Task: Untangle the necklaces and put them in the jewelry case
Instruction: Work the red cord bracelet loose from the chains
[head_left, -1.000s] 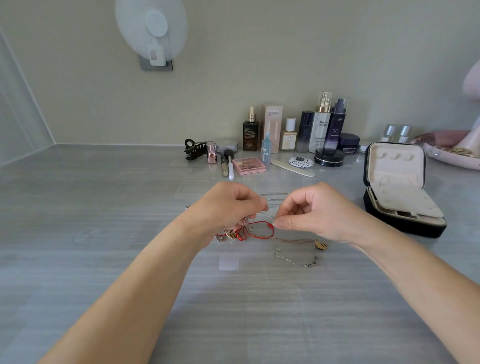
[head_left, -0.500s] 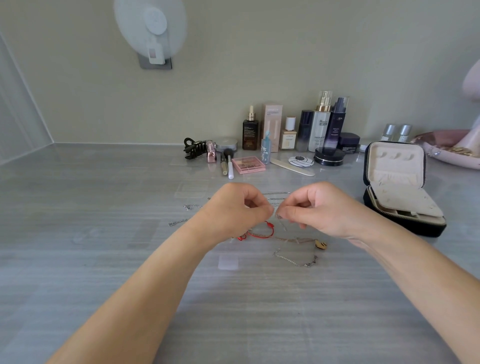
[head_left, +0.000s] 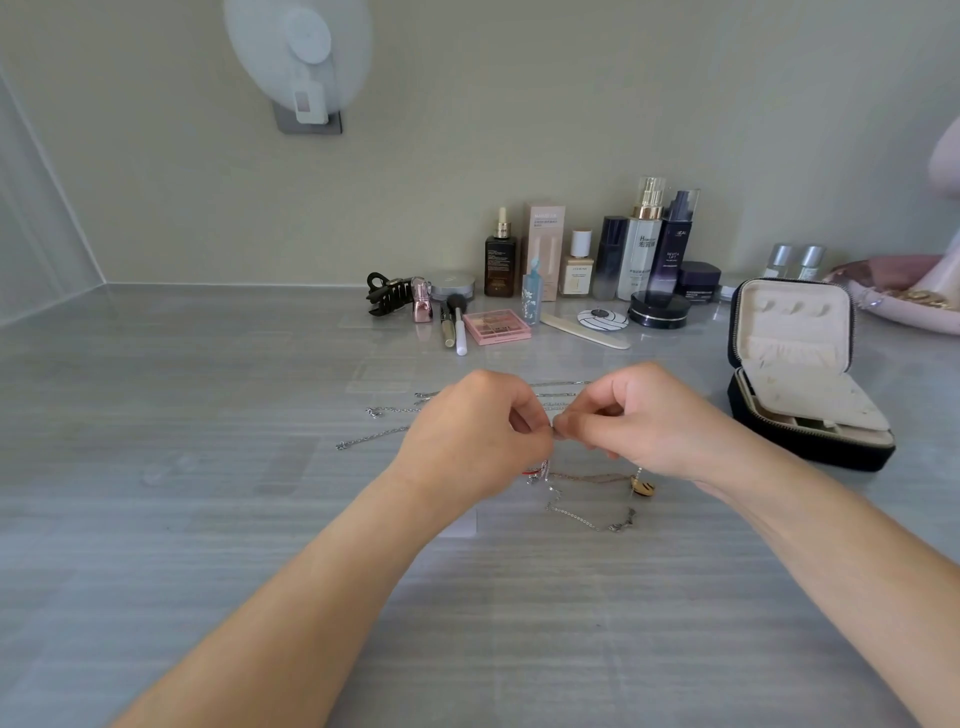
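My left hand (head_left: 475, 434) and my right hand (head_left: 644, 421) meet fingertip to fingertip above the grey table, both pinching a thin silver chain of the tangled necklaces (head_left: 576, 480). Under them lie a red cord, a gold chain with an oval pendant (head_left: 642, 486) and a silver chain (head_left: 587, 519). Loose silver chain ends (head_left: 374, 439) trail to the left. The black jewelry case (head_left: 800, 374) stands open at the right, its cream lining showing.
Cosmetic bottles (head_left: 644, 239), a pink palette (head_left: 497, 326), a brush, a nail file and a black hair clip (head_left: 389, 293) line the back of the table. A pink tray (head_left: 904, 306) with jewelry sits far right. A white fan hangs on the wall.
Both hands have lifted a little and drawn closer, fingertips now touching. The red cord, clearly seen a second ago, is now mostly hidden under my left hand.
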